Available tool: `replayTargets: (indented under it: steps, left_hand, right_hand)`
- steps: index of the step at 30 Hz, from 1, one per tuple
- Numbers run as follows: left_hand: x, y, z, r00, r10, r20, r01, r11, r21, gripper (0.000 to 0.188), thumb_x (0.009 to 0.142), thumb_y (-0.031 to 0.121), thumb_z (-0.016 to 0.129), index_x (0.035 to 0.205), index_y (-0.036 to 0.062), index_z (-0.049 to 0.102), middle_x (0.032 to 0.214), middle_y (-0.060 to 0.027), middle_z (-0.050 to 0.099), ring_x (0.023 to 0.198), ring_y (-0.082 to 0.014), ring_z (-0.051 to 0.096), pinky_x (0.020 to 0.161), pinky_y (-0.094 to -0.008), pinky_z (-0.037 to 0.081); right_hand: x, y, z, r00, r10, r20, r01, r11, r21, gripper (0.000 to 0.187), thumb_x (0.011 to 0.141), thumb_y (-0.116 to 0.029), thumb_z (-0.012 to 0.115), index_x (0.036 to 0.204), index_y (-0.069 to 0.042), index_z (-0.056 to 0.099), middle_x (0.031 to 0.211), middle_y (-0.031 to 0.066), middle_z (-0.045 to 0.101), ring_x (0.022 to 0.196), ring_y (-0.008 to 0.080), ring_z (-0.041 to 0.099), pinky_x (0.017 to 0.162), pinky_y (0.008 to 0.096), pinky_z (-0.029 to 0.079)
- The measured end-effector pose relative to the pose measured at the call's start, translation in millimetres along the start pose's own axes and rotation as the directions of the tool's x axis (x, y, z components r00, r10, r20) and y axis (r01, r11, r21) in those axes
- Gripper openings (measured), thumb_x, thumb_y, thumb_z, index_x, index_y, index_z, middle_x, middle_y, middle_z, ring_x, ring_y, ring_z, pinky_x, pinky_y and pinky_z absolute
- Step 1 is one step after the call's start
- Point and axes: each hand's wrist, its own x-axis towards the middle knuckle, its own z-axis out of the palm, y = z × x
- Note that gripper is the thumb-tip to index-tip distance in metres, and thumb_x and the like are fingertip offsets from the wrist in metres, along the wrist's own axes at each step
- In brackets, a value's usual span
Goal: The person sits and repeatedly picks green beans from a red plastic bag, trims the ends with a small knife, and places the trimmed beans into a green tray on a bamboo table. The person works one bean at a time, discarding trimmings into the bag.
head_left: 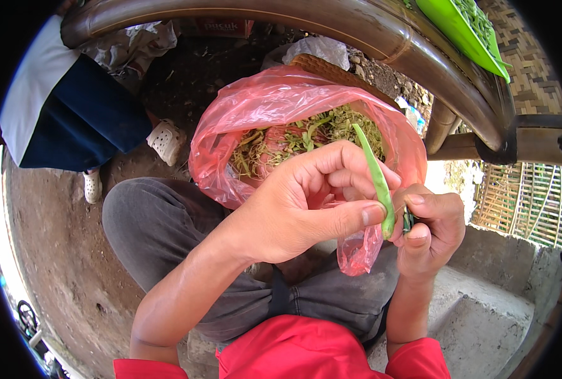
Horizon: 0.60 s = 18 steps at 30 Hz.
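In my left hand (pixel 322 205), a flat green bean pod (pixel 376 174) is pinched between thumb and fingers near its lower end, standing nearly upright. My right hand (pixel 436 230) is closed on a small dark object (pixel 409 219) with a shiny edge, perhaps a little blade; its kind is too small to make out. This object sits close beside the pod's lower end. Behind my hands, a pink translucent plastic bag (pixel 256 104) gapes open. Stringy green and yellowish plant trimmings (pixel 350 126) lie inside it, partly hidden by my left hand.
A bamboo bench frame (pixel 331 25) arches across the far side. At the upper right, a bright green tray (pixel 448 28) holds cut green pieces. Another person in a dark blue skirt (pixel 97 107) and light clogs (pixel 166 142) stands at left. A concrete step (pixel 483 309) lies at right.
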Motion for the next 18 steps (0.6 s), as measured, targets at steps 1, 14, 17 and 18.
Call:
replayTargets:
  steps: [1, 14, 17, 18]
  left_hand:
    - [-0.4, 0.7, 0.9, 1.0, -0.015, 0.005, 0.015, 0.999, 0.044, 0.029, 0.097, 0.001, 0.067, 0.124, 0.0001, 0.059, 0.1, -0.0029, 0.069, 0.097, -0.0085, 0.064, 0.094, -0.0268, 0.05]
    - [0.1, -5.0, 6.5, 0.994, -0.072, 0.078, 0.067, 0.995, 0.073, 0.03, 0.097, 0.004, 0.067, 0.126, -0.001, 0.058, 0.095, -0.005, 0.068, 0.076, -0.0088, 0.065, 0.063, -0.0246, 0.055]
    - [0.2, -4.3, 5.9, 0.994, -0.097, 0.057, 0.092, 0.992, 0.081, 0.027, 0.098, 0.008, 0.067, 0.123, -0.0007, 0.06, 0.095, -0.0041, 0.068, 0.078, -0.008, 0.065, 0.065, -0.0247, 0.055]
    - [-0.3, -3.1, 5.3, 0.991, -0.125, 0.048, 0.121, 0.99, 0.078, 0.026, 0.099, 0.01, 0.067, 0.122, -0.0005, 0.061, 0.096, -0.0037, 0.068, 0.079, -0.0076, 0.065, 0.067, -0.0247, 0.055]
  right_hand:
    - [0.5, 0.1, -0.5, 1.0, 0.005, -0.017, -0.005, 1.0, -0.009, 0.037, 0.094, -0.026, 0.076, 0.109, 0.005, 0.062, 0.093, 0.0166, 0.073, 0.078, 0.0173, 0.069, 0.069, 0.0277, 0.054]
    - [20.4, 9.8, -12.2, 0.997, 0.007, -0.081, -0.019, 0.988, -0.15, 0.042, 0.098, -0.031, 0.072, 0.115, 0.007, 0.063, 0.101, 0.0101, 0.07, 0.079, 0.0115, 0.064, 0.07, 0.0229, 0.051]
    - [31.6, 14.5, -13.3, 0.989, 0.056, -0.136, -0.064, 0.997, -0.052, 0.033, 0.105, -0.023, 0.061, 0.126, 0.002, 0.059, 0.082, 0.0042, 0.063, 0.063, 0.0056, 0.053, 0.055, 0.0198, 0.043]
    - [35.2, 16.1, -13.2, 0.969, 0.118, -0.219, -0.121, 0.993, 0.001, 0.032, 0.106, -0.022, 0.058, 0.129, 0.0, 0.058, 0.079, 0.0028, 0.06, 0.059, 0.0041, 0.049, 0.052, 0.0191, 0.039]
